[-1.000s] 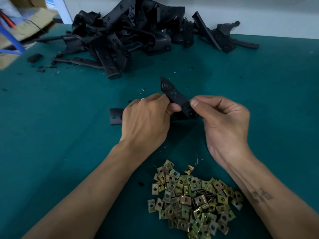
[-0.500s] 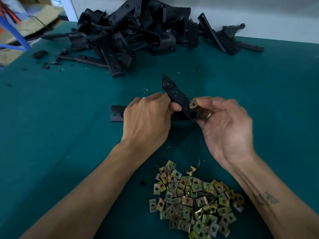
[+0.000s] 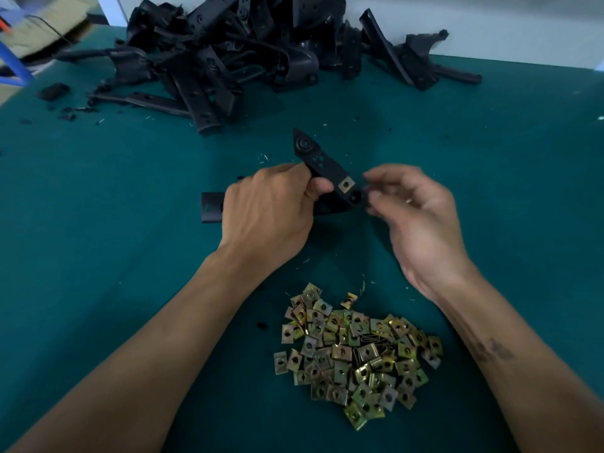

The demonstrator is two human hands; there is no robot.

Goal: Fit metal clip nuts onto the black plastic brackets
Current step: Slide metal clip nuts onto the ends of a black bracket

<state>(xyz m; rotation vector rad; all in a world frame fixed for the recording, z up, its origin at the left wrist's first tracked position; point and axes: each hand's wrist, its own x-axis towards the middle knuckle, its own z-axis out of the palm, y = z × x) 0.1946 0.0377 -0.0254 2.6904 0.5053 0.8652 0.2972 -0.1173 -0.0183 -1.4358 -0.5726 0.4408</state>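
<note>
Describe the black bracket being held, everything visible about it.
The bracket is a long, flat, matte black piece that looks like plastic, held tilted above the green table. Its far end carries a round ringed boss with small holes beside it. A brass-coloured clip nut sits near its lower end, next to a round hole. The left hand grips its middle; the right hand hovers, blurred, at the lower end.
</note>
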